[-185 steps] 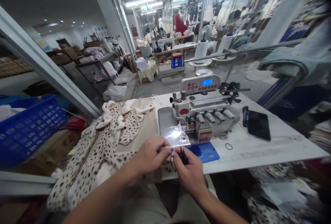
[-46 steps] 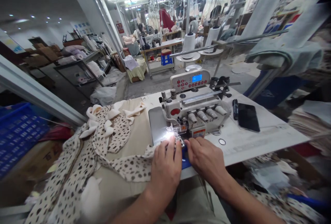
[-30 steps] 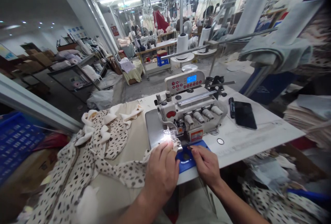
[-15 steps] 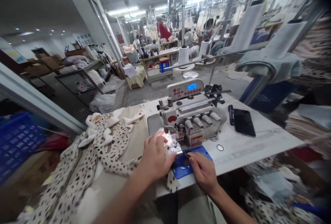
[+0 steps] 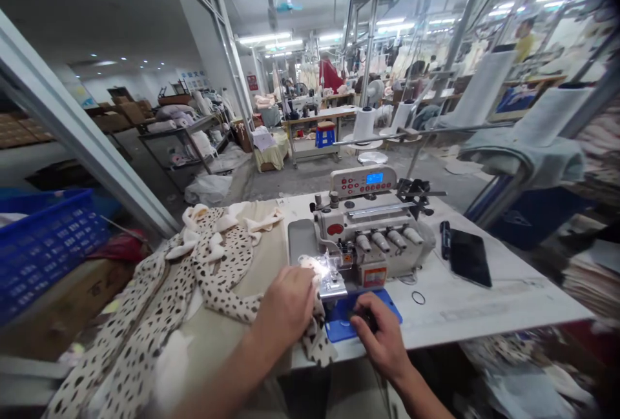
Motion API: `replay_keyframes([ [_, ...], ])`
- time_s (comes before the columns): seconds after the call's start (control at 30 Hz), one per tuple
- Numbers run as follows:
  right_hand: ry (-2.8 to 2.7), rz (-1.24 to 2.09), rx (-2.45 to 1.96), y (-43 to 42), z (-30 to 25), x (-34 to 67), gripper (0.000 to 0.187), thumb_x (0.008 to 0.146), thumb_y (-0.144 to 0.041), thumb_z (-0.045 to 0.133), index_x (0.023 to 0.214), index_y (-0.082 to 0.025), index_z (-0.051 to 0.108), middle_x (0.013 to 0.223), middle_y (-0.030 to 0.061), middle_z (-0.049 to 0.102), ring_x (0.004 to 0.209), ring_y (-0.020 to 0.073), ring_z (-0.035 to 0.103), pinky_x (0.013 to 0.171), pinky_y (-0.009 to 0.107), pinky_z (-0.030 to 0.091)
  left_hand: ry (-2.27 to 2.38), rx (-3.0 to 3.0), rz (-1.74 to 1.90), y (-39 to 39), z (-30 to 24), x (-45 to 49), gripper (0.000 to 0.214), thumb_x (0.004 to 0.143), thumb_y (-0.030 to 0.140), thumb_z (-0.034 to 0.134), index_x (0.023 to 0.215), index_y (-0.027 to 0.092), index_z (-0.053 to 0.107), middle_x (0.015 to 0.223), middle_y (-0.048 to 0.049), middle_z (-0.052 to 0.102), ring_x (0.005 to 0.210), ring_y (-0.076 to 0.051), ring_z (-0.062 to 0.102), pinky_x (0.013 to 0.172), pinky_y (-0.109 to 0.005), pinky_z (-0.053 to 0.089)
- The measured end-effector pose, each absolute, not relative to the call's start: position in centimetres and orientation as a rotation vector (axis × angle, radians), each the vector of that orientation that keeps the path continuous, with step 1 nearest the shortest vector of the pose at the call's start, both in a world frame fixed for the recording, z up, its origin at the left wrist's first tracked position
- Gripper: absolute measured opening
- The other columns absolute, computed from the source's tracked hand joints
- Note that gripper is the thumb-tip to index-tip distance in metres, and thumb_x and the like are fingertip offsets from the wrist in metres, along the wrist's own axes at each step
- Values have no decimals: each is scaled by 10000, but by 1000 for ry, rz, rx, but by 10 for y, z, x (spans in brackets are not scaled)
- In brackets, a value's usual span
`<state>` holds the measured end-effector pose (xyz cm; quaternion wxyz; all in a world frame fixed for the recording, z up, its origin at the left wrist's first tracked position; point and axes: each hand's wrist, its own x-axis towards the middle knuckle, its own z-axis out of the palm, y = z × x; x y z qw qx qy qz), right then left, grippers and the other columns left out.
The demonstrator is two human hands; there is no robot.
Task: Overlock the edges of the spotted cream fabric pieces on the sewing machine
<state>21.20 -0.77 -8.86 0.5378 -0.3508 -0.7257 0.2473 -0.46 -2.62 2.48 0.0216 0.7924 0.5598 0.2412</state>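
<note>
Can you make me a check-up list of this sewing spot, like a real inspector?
Surface: white table, faint grey marks at right.
Job's things: spotted fabric left of the sewing machine, some by its bright light.
Clutter: black flat device, dark item beside it, thin black ring.
Hands: left hand on fabric; right hand curled round a small dark object, too hidden to name, over a blue plate.
Cables: nothing seen for certain.
Surroundings: blue basket at left, white thread cones behind, person in yellow farther back.

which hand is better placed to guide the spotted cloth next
Left hand, probably: it is on the cloth, close by the machine. The right hand is off the cloth, over the blue plate, and holds a dark item.
</note>
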Motion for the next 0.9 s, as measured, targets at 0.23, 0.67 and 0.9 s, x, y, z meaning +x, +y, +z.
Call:
replay_keyframes([
  [0.23, -1739, 637, -771, -8, -90, 211, 171, 938, -264, 590, 809, -210, 493, 825, 26, 526, 766, 177, 531, 672, 288, 443, 1542, 2335, 861, -35, 11, 28, 137, 912, 129, 535, 815, 199, 600, 787, -17, 659, 737, -173, 614, 694, -293, 453],
  [0.67, -1652, 684, -830, -7, -96, 214, 199, 939, -281, 580, 766, -202, 522, 927, 63, 641, 783, 174, 600, 670, 266, 489, 1570, 2230, 1194, -30, -18, 66, 214, 747, 11, 567, 736, 224, 592, 731, -39, 685, 702, -243, 670, 646, -367, 523],
  [0.9, -1595, 605, -918, -30, -98, 197, 192, 843, -295, 718, 959, -205, 595, 845, 46, 699, 680, 171, 656, 588, 245, 542, 1462, 1943, 1413, -60, 16, 16, 160, 769, 80, 610, 837, 214, 666, 796, 7, 720, 713, -137, 680, 670, -232, 541],
])
